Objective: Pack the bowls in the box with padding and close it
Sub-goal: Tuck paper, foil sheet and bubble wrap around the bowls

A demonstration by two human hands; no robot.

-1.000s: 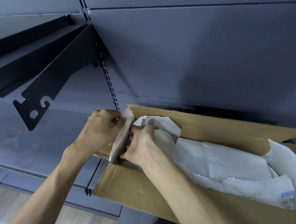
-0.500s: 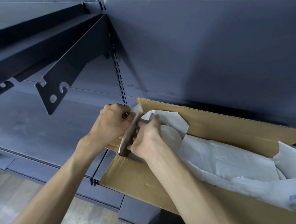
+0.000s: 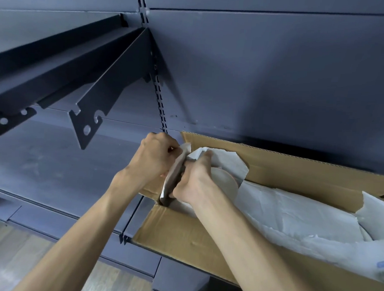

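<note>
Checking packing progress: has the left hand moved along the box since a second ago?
No. The left hand grips paper at the box's left end.

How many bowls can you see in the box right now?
1: a pale bowl on edge at the left end of the box, beside the right hand. Paper may hide others.

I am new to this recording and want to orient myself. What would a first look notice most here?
Two hands meet at the left end of an open cardboard box: the left hand and the right hand both grip a flat grey sheet standing on edge at the end wall. White packing paper fills the box to the right, and a dark shelf bracket juts out upper left.
</note>
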